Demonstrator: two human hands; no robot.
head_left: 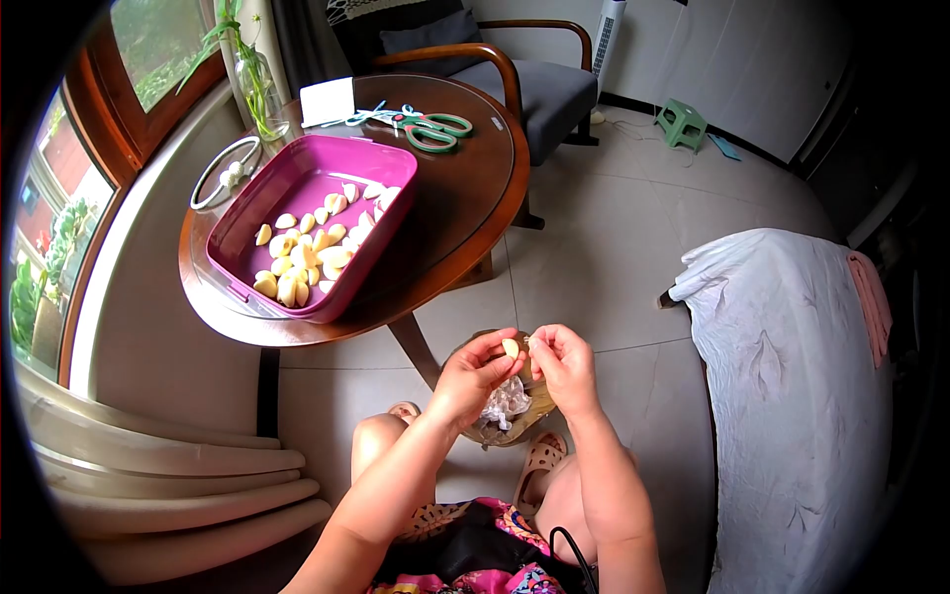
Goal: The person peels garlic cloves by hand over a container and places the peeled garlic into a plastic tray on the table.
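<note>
My left hand (475,374) holds a pale yellow garlic clove (511,347) between thumb and fingers. Just to its right, my right hand (564,366) pinches a small whitish bit that looks like skin, apart from the clove. Both hands are above a bin (535,408) lined with a bag, where white crumpled scraps (506,401) lie. On the round table, a purple tray (327,158) holds several peeled cloves at its near left and more whitish cloves at its right side.
The dark round table (475,198) also bears green-handled scissors (432,131), a white box (327,101), a white cable ring (226,173) and a glass vase (259,94). An armchair (539,89), a green stool (681,123) and a cloth-covered piece (782,396) stand around.
</note>
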